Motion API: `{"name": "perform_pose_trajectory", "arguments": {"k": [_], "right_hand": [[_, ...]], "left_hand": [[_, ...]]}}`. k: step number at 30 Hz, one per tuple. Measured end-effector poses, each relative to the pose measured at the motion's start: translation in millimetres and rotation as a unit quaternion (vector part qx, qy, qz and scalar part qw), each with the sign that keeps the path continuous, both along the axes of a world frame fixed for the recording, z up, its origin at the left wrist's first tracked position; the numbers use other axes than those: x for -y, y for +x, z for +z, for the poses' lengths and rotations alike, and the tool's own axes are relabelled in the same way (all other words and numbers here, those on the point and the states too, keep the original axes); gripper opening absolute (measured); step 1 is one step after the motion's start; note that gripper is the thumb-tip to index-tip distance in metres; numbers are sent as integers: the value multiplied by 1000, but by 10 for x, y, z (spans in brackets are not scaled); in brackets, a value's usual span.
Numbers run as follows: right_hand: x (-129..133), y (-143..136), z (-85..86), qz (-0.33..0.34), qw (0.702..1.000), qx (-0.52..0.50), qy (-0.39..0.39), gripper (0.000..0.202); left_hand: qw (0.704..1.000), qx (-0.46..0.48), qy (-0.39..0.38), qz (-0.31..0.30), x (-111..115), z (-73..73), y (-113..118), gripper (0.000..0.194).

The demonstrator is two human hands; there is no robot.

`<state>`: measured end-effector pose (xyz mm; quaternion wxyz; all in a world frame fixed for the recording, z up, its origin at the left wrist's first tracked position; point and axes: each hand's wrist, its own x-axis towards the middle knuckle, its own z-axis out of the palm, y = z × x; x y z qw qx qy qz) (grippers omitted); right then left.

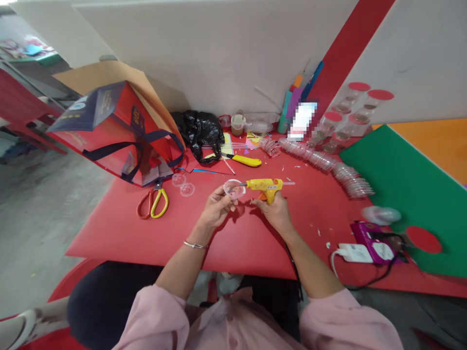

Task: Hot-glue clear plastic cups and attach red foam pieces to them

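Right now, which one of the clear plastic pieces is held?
The round piece in the left hand, beside the yellow glue gun; the pair near the scissors and the stacked row are unheld.

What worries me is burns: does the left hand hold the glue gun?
No, the right hand holds the glue gun.
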<state>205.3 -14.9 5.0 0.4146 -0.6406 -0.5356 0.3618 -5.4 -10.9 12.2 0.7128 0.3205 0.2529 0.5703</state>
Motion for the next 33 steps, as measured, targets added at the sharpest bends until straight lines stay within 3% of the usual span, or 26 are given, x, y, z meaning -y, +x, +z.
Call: {"name": "perform_pose_trajectory", "arguments": {"k": [7,17,27,33], "right_hand": [[-7,1,-32,4,1000,1,4,59],[5,-28,-44,17,999,37,17,59],[1,-11,12,-1,1000,15,5,61],[6,-25,42,-5,1000,18,5,59]], "left_hand": [[1000,-17,-22,10,-1,12,1,58],[995,-15,-5,100,-60,-23,30,48],[1000,-5,-23,-5,8,9,-10,58],[1000,-1,-27,0,1,-7,0,57]]}}
